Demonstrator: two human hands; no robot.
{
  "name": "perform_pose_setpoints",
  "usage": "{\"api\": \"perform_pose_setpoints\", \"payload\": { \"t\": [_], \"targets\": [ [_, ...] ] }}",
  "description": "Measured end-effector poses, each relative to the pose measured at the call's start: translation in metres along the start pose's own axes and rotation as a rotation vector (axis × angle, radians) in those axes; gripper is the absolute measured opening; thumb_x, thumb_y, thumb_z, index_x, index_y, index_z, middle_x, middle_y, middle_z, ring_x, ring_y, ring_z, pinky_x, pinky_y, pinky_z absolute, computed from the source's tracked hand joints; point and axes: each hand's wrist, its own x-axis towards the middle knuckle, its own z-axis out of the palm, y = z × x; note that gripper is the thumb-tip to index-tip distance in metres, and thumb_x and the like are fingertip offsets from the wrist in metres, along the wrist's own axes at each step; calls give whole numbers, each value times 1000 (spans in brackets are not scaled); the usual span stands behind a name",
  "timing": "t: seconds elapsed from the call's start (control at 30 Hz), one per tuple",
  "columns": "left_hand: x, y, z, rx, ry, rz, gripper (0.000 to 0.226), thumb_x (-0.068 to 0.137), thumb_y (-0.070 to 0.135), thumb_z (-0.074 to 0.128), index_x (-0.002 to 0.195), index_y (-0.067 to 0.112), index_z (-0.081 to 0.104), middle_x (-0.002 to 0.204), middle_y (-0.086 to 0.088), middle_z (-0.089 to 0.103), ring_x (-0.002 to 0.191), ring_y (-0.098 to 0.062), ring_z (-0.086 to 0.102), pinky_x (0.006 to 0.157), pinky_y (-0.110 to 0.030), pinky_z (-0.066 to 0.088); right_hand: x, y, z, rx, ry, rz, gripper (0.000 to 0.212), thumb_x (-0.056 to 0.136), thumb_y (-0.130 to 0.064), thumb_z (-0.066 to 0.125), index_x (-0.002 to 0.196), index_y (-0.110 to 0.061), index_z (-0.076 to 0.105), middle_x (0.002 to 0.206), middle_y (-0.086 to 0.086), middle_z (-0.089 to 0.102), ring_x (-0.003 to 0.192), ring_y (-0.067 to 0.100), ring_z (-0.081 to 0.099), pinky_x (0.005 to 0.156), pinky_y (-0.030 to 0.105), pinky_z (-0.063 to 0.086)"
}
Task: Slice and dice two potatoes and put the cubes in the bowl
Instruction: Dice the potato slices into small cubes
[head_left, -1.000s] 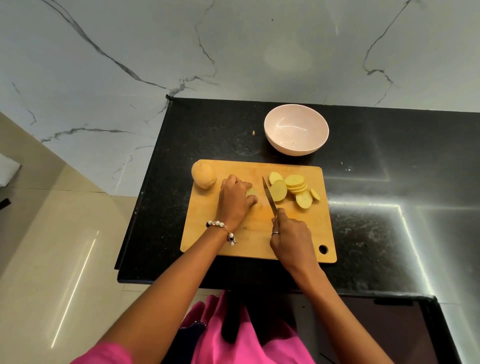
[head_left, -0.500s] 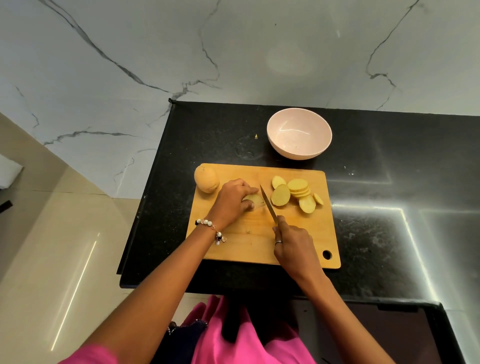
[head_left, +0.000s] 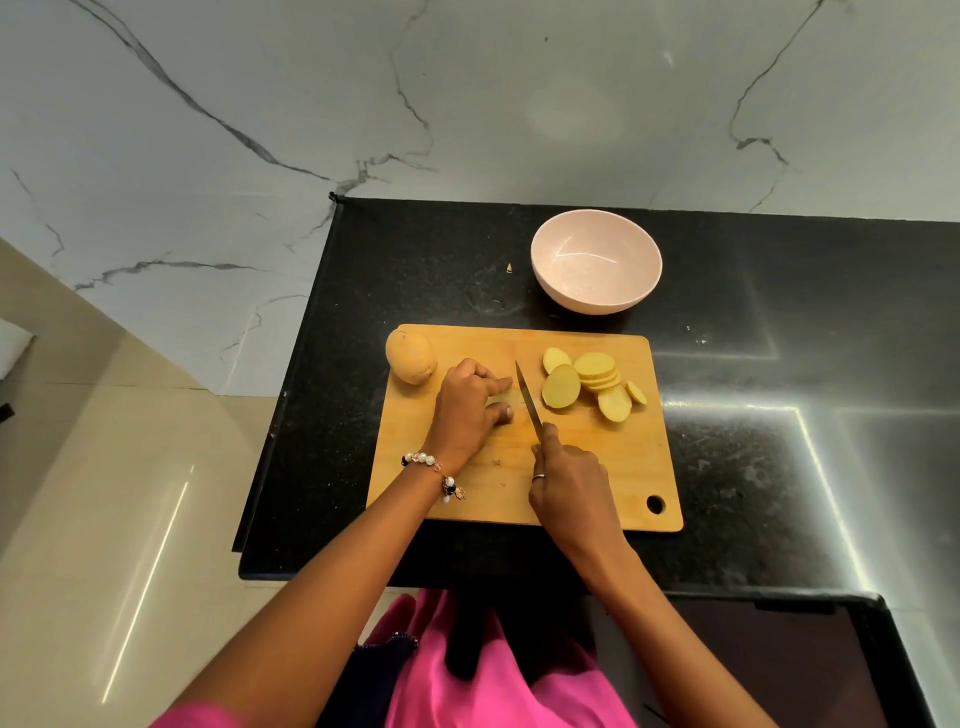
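Note:
A wooden cutting board (head_left: 571, 467) lies on the black counter. My left hand (head_left: 467, 410) grips the last piece of a potato (head_left: 500, 402), mostly hidden under my fingers. My right hand (head_left: 569, 488) holds a knife (head_left: 527, 397), whose blade stands just right of that piece. Several potato slices (head_left: 592, 382) lie in a loose pile on the board's right half. A whole potato (head_left: 410, 357) sits at the board's far left corner. The pale pink bowl (head_left: 596, 261) stands behind the board with nothing in it.
The black counter (head_left: 779, 467) ends in an edge just left of the board, with a tiled floor (head_left: 104, 519) below. A marble wall (head_left: 467, 104) rises behind. A tiny yellow scrap (head_left: 510, 267) lies left of the bowl.
The knife blade has stayed next to the held potato piece while my left fingers shifted on it. The view has drifted slightly; slices and whole potato have not moved.

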Motion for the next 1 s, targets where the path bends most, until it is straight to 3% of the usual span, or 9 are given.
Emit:
{"api": "perform_pose_setpoints", "payload": {
  "t": [0.33,0.53,0.77,1.0],
  "targets": [
    [0,-1,1,-53,13,0,44,74,16,77,115,8,66,98,-1,54,94,-18,53,83,-34,49,6,-18,6,-156,-48,24,53,95,-3,29,147,0,18,109,21,57,89,38,59,65,37,35],
    [-3,-3,5,-79,64,-4,43,75,19,77,115,8,66,100,-3,55,97,-20,52,84,-31,47,-27,-16,2,-182,-144,21,56,96,-6,27,149,-1,9,115,16,54,91,34,60,65,34,35],
    [-7,-5,6,-101,86,14,43,77,16,74,119,9,64,102,-3,56,95,-19,53,83,-31,48,-21,-11,-8,-27,-51,63,49,96,-11,34,144,-5,30,96,16,62,83,36,58,61,33,32],
    [-15,-9,5,-124,118,44,41,78,10,73,118,7,64,105,-7,60,98,-20,56,86,-37,50,1,-24,-7,-94,-61,43,51,94,-7,35,144,-4,27,102,18,60,89,39,58,64,35,34]
  ]
}}
